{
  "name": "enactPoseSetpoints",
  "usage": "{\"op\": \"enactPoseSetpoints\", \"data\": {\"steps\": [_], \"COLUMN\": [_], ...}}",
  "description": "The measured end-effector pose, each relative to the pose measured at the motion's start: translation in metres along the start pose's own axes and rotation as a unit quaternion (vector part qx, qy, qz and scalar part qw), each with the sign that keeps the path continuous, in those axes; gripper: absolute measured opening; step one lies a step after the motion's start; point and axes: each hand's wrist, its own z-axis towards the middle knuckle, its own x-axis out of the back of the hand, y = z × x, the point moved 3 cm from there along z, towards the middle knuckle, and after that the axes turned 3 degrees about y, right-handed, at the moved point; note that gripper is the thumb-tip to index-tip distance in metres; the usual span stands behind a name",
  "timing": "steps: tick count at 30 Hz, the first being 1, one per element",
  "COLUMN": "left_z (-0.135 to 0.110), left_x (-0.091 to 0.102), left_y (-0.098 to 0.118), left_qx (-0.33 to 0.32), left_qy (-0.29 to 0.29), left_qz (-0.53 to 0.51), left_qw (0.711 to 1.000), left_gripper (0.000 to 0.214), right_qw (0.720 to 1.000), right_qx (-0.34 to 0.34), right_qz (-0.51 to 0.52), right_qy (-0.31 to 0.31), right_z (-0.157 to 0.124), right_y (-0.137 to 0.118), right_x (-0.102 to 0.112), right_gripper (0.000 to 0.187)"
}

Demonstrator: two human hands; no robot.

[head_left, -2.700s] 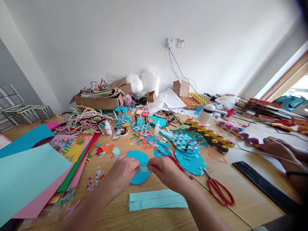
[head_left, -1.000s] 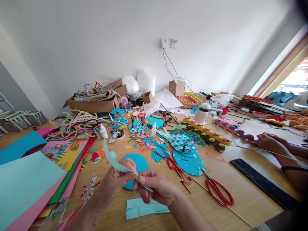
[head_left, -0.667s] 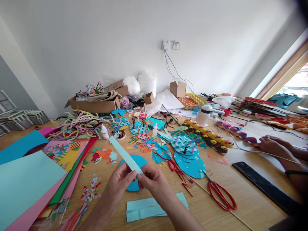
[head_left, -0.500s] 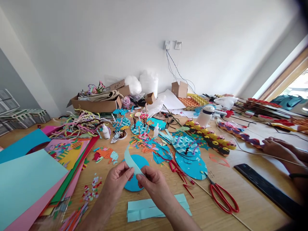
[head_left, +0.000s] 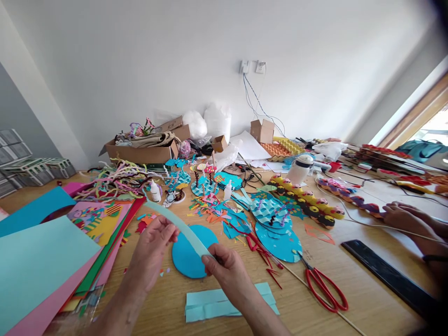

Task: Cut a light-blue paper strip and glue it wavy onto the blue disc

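One strip (head_left: 190,236) I'm pinching in my right hand (head_left: 229,268), left hand (head_left: 154,245) curling beside it, its grip unclear, disc (head_left: 185,260) lying below.

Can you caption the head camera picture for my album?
Right hand pinching a curved pale aqua paper strip over a round blue paper disc, left hand alongside.

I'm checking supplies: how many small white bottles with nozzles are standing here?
2: one bottle beyond the left hand, another bottle farther right, behind paper scraps. Others may be hidden.
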Motion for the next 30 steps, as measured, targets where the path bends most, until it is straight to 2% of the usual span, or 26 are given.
{"op": "enactPoseSetpoints", "data": {"steps": [3,7,9,12,16,18,22,27,30], "left_z": [-0.009,-0.013,-0.011,-0.01,-0.012,-0.014,-0.015,-0.013,-0.012], "left_x": [-0.011,-0.015,-0.016,-0.017,-0.011,-0.009,-0.008,-0.009,-0.006], "left_y": [-0.008,-0.02,-0.023,-0.024,-0.02,-0.02,-0.021,-0.019,-0.019], "left_qx": [0.053,0.065,0.058,0.015,-0.073,-0.097,-0.118,-0.059,-0.052], "left_qy": [-0.094,-0.07,-0.079,-0.101,-0.076,-0.082,-0.088,-0.079,-0.065], "left_qz": [0.022,0.106,0.12,0.161,0.274,0.297,0.293,0.235,0.227], "left_qw": [0.994,0.99,0.988,0.982,0.956,0.946,0.945,0.967,0.97], "left_gripper": [0.024,0.018,0.017,0.015,0.015,0.016,0.019,0.026,0.03], "right_qw": [0.999,0.999,0.999,0.999,0.999,0.999,0.996,0.997,0.997], "right_qx": [-0.005,0.001,0.014,0.021,0.019,0.027,0.036,0.029,0.02], "right_qz": [0.046,0.035,0.012,0.002,0.004,-0.021,-0.076,-0.069,-0.059], "right_qy": [-0.018,-0.029,-0.027,-0.028,-0.026,-0.021,-0.009,-0.026,-0.039], "right_z": [0.002,0.004,0.006,0.011,0.013,0.012,0.009,0.01,0.013], "right_y": [0.002,0.004,0.002,0.0,0.002,0.003,0.003,0.0,0.001], "right_x": [-0.003,-0.006,-0.007,-0.01,-0.014,-0.015,-0.016,-0.017,-0.018], "right_gripper": [0.032,0.032,0.03,0.027,0.028,0.027,0.024,0.025,0.026]}}
